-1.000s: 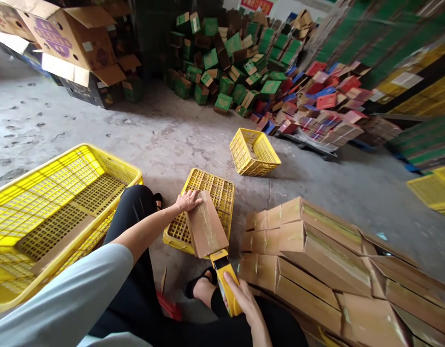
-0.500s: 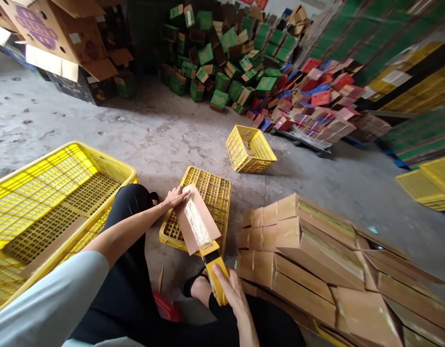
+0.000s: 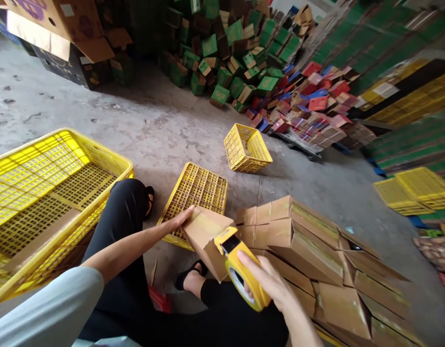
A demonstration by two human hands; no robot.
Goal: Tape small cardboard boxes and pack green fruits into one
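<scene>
My left hand (image 3: 184,218) grips the far left edge of a small cardboard box (image 3: 208,230), which tilts so its top and near end show. My right hand (image 3: 268,279) is closed around a yellow tape dispenser (image 3: 248,284) with a roll of tape in it. The dispenser's head sits at the box's right corner; whether the tape touches there I cannot tell. Beneath the box lies an upturned yellow crate (image 3: 202,185) with a grid bottom.
A large yellow crate (image 3: 123,166) holding a cardboard piece stands left of my leg. Stacked taped boxes (image 3: 309,241) rise on my right. Ahead sits a small yellow crate (image 3: 246,156), with heaped green boxes (image 3: 220,94) and red and blue boxes (image 3: 318,103) beyond it.
The box has been tipped from lying flat, its end now turned toward me. My right hand has lifted the dispenser up and to the right, away from the strip on the top.
</scene>
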